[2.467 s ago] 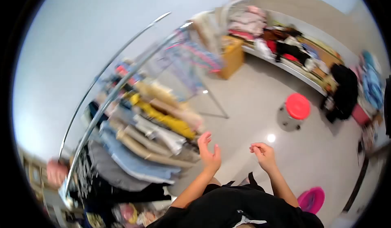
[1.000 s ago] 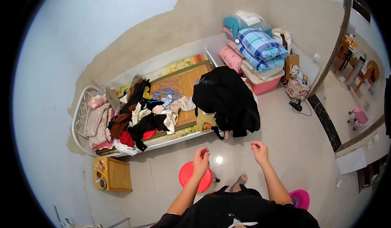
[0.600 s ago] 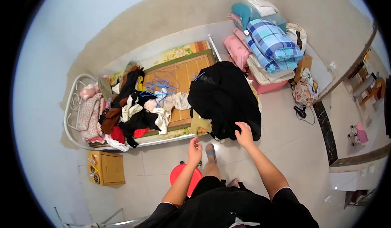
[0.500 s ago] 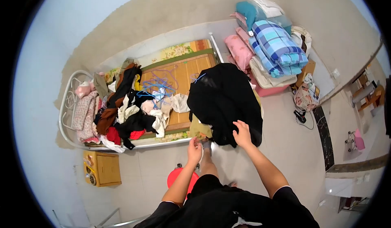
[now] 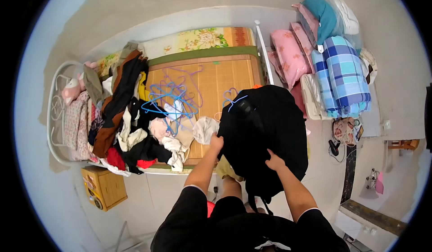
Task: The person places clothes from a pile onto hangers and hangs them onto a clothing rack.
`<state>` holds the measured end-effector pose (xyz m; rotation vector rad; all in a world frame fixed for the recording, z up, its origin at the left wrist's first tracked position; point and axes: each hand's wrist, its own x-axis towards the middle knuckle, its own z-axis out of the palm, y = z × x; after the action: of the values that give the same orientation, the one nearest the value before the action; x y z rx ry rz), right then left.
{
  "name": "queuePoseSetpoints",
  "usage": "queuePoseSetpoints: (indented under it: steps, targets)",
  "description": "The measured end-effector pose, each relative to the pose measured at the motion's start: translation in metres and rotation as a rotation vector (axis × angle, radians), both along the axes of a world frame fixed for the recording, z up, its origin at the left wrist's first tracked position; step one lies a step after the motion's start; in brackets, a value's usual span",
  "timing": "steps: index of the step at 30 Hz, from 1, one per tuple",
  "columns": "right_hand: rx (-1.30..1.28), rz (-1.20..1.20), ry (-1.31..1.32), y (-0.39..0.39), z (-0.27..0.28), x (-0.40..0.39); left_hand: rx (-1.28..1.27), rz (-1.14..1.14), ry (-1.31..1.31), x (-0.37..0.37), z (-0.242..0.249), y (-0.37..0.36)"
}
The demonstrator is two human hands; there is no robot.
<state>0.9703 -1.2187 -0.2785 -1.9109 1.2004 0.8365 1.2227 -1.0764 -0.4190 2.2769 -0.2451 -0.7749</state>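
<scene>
A large black garment (image 5: pixel 265 135) lies over the right end of the bed, its lower part hanging past the front edge. My left hand (image 5: pixel 217 143) is closed on the garment's left edge. My right hand (image 5: pixel 274 160) grips the cloth near its lower middle, fingers partly hidden in the fabric. A blue hanger (image 5: pixel 234 100) sticks out at the garment's upper left. A yellowish cloth (image 5: pixel 228 167) shows beneath it. Just left of my left hand lies a white cloth (image 5: pixel 205 130).
Blue hangers (image 5: pixel 173 102) and heaped clothes (image 5: pixel 135 135) lie on the bed mat (image 5: pixel 225 76). A wooden cabinet (image 5: pixel 108 188) stands front left. Pink pillows (image 5: pixel 289 56) and a plaid quilt (image 5: pixel 346 74) are stacked at the right. A hair dryer (image 5: pixel 333 147) lies on the floor.
Both hands have closed on the black garment, the left moving up to its edge. The garment's lower part now hangs closer to my body. The camera view has shifted.
</scene>
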Motion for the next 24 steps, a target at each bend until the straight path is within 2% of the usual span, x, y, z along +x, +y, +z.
queuePoseSetpoints:
  steps: [3,4,6,7,8,10,11,12,13,14,15,16,17,18,19,21,22,24]
  targets:
    - [-0.079,0.068,-0.047,0.0,-0.028,-0.009,-0.019,0.053,0.16,0.025,-0.022,-0.027]
    - [0.026,-0.034,-0.015,-0.002,-0.018,-0.002,-0.017,0.05,0.168,0.028,-0.009,-0.038]
    - [0.086,-0.083,0.042,-0.002,0.0,0.01,-0.099,0.15,0.528,0.031,0.013,-0.05]
    - [0.144,-0.128,0.091,-0.002,0.003,0.015,-0.094,0.149,0.532,0.033,0.006,-0.051]
    - [-0.01,0.015,0.1,0.003,0.002,0.017,-0.09,0.099,0.558,0.035,0.004,-0.051]
    - [-0.049,0.056,0.131,0.004,0.013,0.032,-0.089,0.057,0.586,0.032,0.013,-0.053]
    - [-0.091,0.094,0.157,0.001,0.019,0.039,-0.152,-0.06,0.302,0.025,0.027,-0.053]
    - [-0.208,0.067,-0.053,0.001,0.018,0.04,-0.208,-0.175,0.017,0.016,0.05,-0.054]
    - [-0.227,-0.063,-0.31,-0.003,0.028,0.05,-0.209,-0.165,-0.001,0.004,0.067,-0.055]
    - [-0.242,-0.198,-0.566,-0.008,0.044,0.067,-0.275,-0.182,-0.143,-0.012,0.091,-0.055]
    - [-0.317,-0.268,-0.659,-0.011,0.054,0.084,-0.284,-0.253,-0.177,-0.028,0.117,-0.055]
    - [-0.394,-0.339,-0.752,-0.013,0.06,0.098,-0.398,-0.357,-0.281,-0.038,0.146,-0.055]
    - [-0.436,-0.387,-0.807,-0.016,0.048,0.107,-0.383,-0.383,-0.083,-0.06,0.148,-0.048]
    - [-0.286,-0.494,-0.844,-0.022,0.05,0.115,-0.155,-0.512,0.04,-0.071,0.182,-0.049]
    - [-0.137,-0.596,-0.878,-0.028,0.056,0.121,-0.468,-0.491,-0.056,-0.086,0.18,-0.05]
    - [-0.19,-0.694,-0.834,-0.034,0.062,0.115,-0.439,-0.646,0.006,-0.096,0.182,-0.049]
    - [-0.179,-0.778,-0.854,-0.036,0.063,0.105,-0.441,-0.644,0.01,-0.089,0.188,-0.052]
    - [-0.113,-0.971,-0.94,-0.038,0.066,0.077,-0.597,-0.81,0.235,-0.064,0.196,-0.057]
